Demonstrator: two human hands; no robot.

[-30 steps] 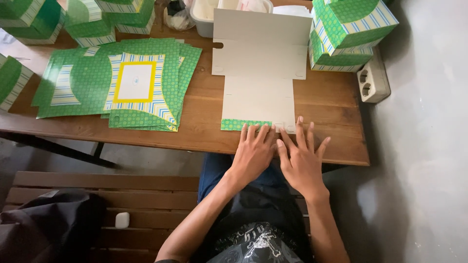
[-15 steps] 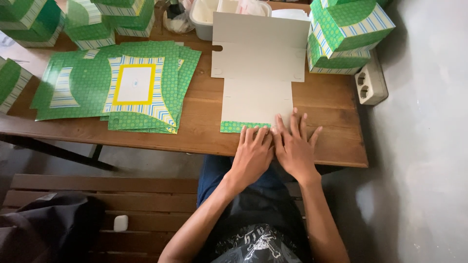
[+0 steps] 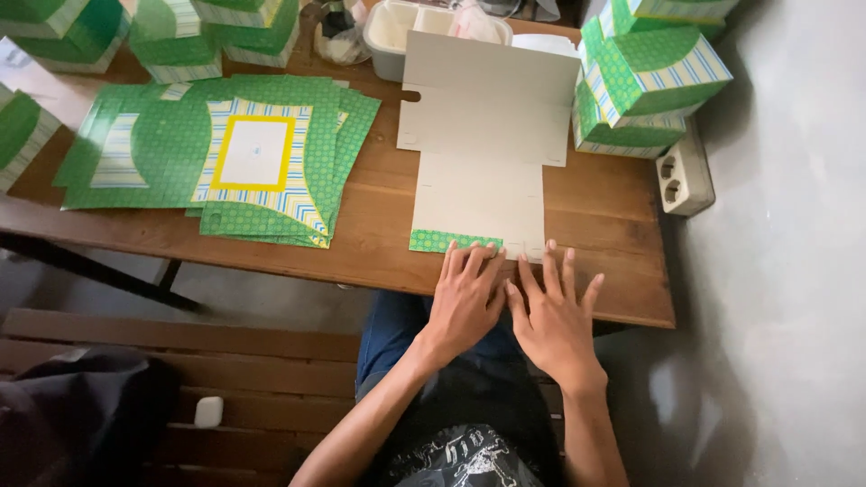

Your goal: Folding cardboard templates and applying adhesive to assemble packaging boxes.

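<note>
Pressing flat: left hand [image 3: 465, 302] and right hand [image 3: 552, 316], fingers spread, gripping nothing, on the folded green flap [image 3: 454, 241] of white carton blank [image 3: 483, 149] at table [image 3: 622, 271] near edge; flat green blanks [image 3: 225, 158] toward left edge.

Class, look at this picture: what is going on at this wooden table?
A person seated at the wooden table presses both hands flat on the near edge of an unfolded cardboard box blank, lying plain side up. The left hand covers its folded green flap; the right hand lies beside it. A stack of flat green printed blanks sits to the left, and assembled green boxes stand at the table's far side, near a white power strip.
</note>
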